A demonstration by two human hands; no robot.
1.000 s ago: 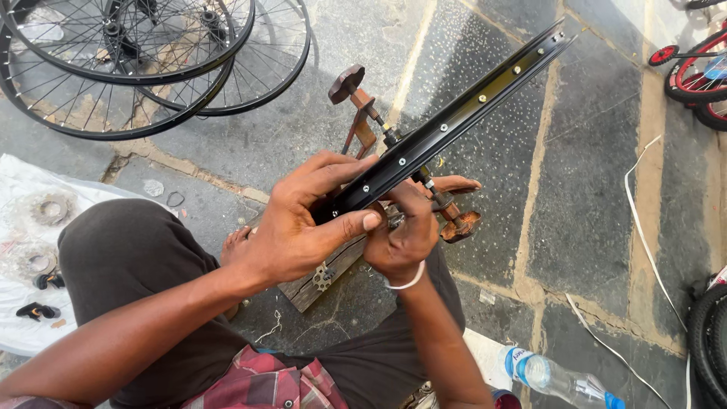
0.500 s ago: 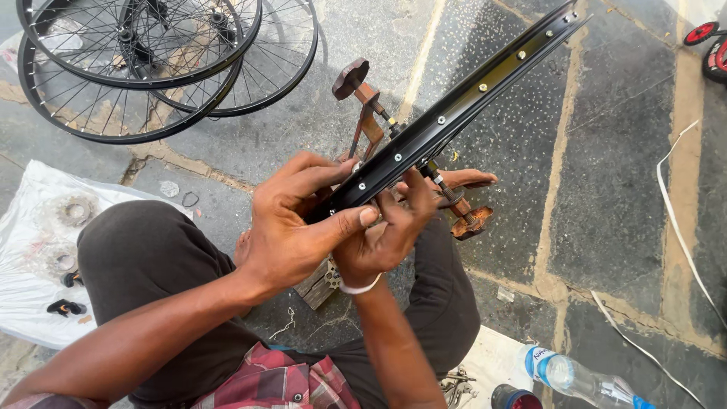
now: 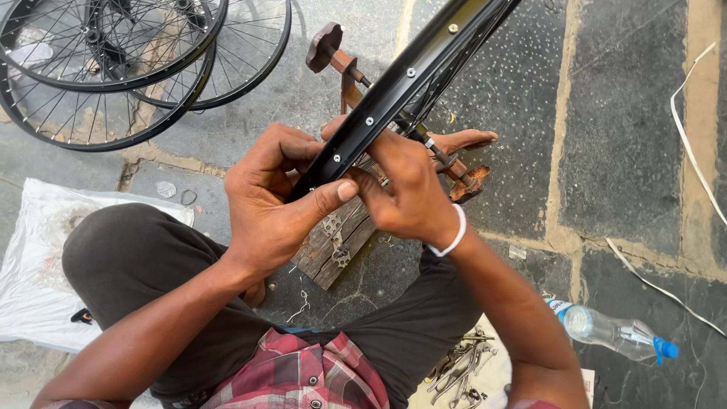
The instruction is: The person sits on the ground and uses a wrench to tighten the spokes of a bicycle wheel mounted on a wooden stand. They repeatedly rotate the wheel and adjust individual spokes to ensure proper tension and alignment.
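Rim: a black metal bicycle rim (image 3: 401, 83), smooth and glossy, with a row of small silver spoke nipples; it runs from the centre up toward 1 o'clock and out of the picture.
Left hand: the left hand (image 3: 276, 201) is clenched around the lower end of the rim, thumb pressed flat along its edge.
Right hand: the right hand (image 3: 405, 189) grasps the rim from below, fingers curled behind it; a white band is on the wrist.
Stand: a rusty brown metal stand (image 3: 344, 64) on a rough wooden block (image 3: 333, 246), under the hands.
Wheels: thin spoked wheels (image 3: 113, 68) lie at 10 o'clock on the stone floor (image 3: 621, 151).
Bottle: a clear plastic bottle (image 3: 609, 332) with blue cap, at 4 o'clock.
Tools: grey metal wrenches (image 3: 458, 371) at 6 o'clock.
Sheet: a white plastic sheet (image 3: 38, 257), crumpled, at 8 o'clock.
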